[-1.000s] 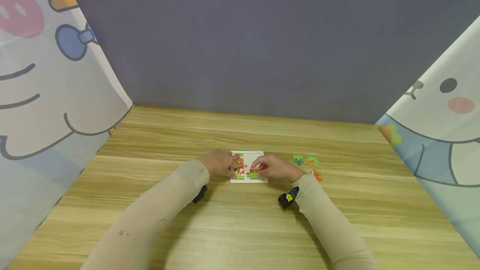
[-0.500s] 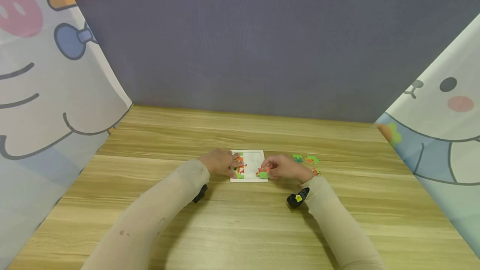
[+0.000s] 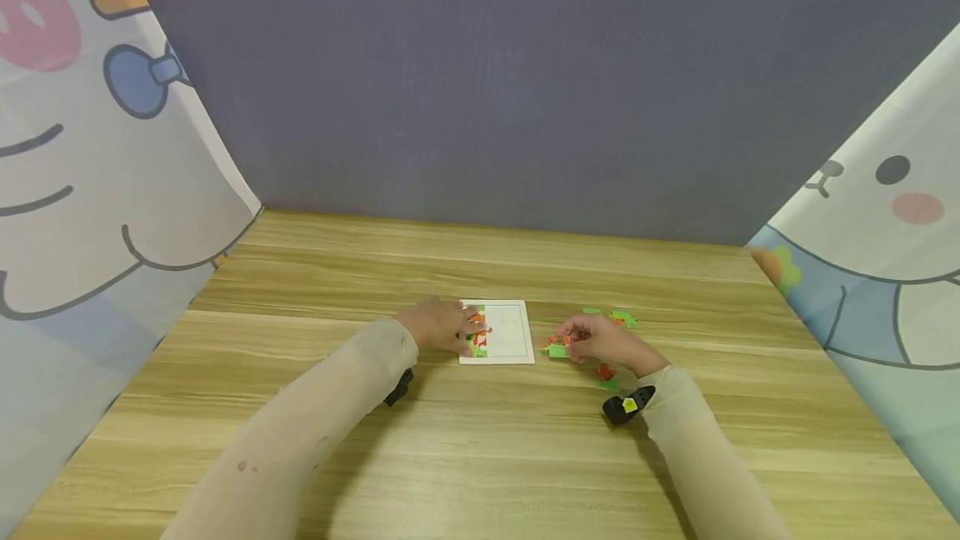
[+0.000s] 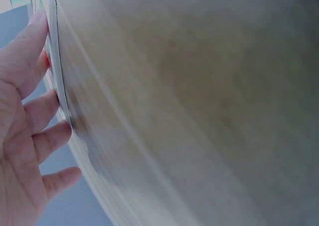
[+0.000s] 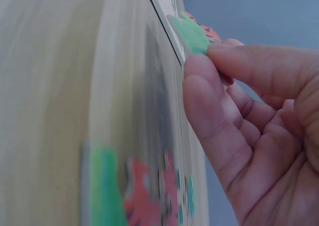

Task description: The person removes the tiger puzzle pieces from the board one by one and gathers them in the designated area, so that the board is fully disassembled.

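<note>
A white puzzle tray [image 3: 529, 348] lies on the table, with orange, green and white jigsaw pieces [image 3: 478, 346] filling its left column. My left hand [image 3: 439, 326] rests on the tray's left side with spread fingers over those pieces; in the left wrist view its fingertips [image 4: 40, 18] touch the tray's edge. Just right of the tray, my right hand [image 3: 606, 340] pinches a green and orange jigsaw piece [image 3: 557, 351] between thumb and fingers. In the right wrist view, the held jigsaw piece [image 5: 192, 34] is tilted above the table.
Loose jigsaw pieces lie right of the tray: a red and green piece [image 3: 607, 377] below my right hand and a green and orange piece [image 3: 626, 319] beyond it. A grey panel [image 3: 480, 90] rises behind the wooden table [image 3: 465, 457], with printed cloths on both sides.
My right hand has moved right, carrying the jigsaw piece out of the tray and past its right edge. My left hand has stayed on the tray's left side.
</note>
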Action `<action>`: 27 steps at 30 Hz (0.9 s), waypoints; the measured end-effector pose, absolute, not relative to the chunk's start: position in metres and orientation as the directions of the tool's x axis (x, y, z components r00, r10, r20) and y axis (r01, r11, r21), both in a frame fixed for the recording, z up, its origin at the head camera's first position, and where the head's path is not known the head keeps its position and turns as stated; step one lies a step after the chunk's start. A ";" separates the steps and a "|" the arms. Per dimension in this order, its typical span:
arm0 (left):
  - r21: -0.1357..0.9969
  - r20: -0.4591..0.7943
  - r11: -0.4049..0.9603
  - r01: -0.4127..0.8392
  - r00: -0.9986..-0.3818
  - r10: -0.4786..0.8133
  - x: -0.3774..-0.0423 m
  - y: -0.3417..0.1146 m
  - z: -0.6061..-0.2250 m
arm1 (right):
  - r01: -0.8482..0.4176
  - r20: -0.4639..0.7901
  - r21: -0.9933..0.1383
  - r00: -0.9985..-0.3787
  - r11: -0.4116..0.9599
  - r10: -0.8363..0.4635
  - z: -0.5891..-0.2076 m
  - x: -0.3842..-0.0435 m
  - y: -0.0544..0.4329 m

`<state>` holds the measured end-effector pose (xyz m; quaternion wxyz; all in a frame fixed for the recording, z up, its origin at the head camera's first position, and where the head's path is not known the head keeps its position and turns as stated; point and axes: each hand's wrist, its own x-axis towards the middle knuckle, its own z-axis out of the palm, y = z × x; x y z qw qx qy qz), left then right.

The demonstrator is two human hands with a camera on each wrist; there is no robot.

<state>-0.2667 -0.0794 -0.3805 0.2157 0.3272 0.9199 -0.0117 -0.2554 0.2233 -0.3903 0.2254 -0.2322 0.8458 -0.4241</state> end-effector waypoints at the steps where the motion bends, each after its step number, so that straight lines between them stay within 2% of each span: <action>1: 0.120 -0.408 0.787 0.605 -0.693 0.595 -0.267 -0.080 -0.380 | -0.202 -0.183 -0.821 -0.793 0.534 -0.581 -0.390 -0.255 0.226; 16: 0.090 -0.413 0.794 0.602 -0.703 0.580 -0.265 -0.079 -0.380 | -0.196 -0.167 -0.822 -0.814 0.534 -0.556 -0.391 -0.248 0.258; 27: 0.126 -0.397 0.792 0.597 -0.702 0.592 -0.264 -0.081 -0.380 | -0.093 -0.229 -0.840 -0.833 0.535 -0.504 -0.389 -0.239 0.277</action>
